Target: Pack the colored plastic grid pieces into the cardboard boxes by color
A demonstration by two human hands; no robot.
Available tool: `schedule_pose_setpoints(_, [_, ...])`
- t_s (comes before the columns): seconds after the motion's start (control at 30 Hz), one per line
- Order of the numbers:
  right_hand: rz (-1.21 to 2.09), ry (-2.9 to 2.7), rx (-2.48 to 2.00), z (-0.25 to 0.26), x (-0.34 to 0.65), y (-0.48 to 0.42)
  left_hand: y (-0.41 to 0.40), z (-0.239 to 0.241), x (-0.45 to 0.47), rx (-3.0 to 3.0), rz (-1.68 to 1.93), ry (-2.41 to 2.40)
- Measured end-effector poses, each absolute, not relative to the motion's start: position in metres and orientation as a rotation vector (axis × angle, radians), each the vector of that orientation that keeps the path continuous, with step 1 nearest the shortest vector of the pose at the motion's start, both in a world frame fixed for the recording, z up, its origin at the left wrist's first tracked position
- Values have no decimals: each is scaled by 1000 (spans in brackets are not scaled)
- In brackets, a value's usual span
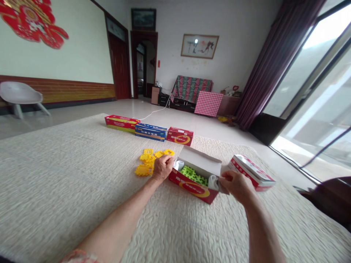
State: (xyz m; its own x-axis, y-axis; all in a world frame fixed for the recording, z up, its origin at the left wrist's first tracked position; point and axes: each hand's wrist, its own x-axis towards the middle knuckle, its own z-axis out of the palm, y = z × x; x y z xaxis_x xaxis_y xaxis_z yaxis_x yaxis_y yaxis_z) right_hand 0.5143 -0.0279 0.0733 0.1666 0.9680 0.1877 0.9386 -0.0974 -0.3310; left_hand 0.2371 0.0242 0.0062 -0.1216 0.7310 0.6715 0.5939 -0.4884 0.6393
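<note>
An open red box (192,188) lies on the cream quilted surface (68,190), its white lid flap (201,159) raised at the back. Green plastic pieces (193,174) fill it. My left hand (162,167) is closed on the box's left end flap. My right hand (236,185) pinches the white flap at the right end. A pile of yellow plastic pieces (149,160) lies just left of my left hand. A closed red and white box (253,173) rests to the right of my right hand.
Three closed boxes stand in a row farther back: a red and yellow one (122,123), a blue one (150,132), a red one (180,136). A white chair (20,95) is far left. Glass doors and a dark curtain (271,62) are right.
</note>
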Motion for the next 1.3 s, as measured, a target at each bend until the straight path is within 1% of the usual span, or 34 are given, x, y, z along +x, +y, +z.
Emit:
schedule_pose_setpoints(0.17, [219,-1792,-2156,75,497,-28,23,15,237,2005,1553,1493])
schedule_pose_setpoints(0.37, [141,-1885,-2044,70,479,-31,18,37,231,2090,1238,1478])
schedule_pose_setpoints(0.57, [131,-1964,-2117,67,470,-33,7,57,222,2290,947,1511])
schedule_pose_setpoints(0.7, [147,-1997,-2081,66,470,-31,6,60,216,2311,792,1525])
schedule_pose_setpoints(0.9, [236,-2011,-2055,65,476,-27,10,54,213,2298,778,1517])
schedule_pose_setpoints(1.17, [615,-1914,-2037,73,478,-32,8,57,215,2293,739,1550])
schedule_pose_setpoints(1.3, [698,-1924,-1992,71,482,-34,4,59,217,2263,811,1536])
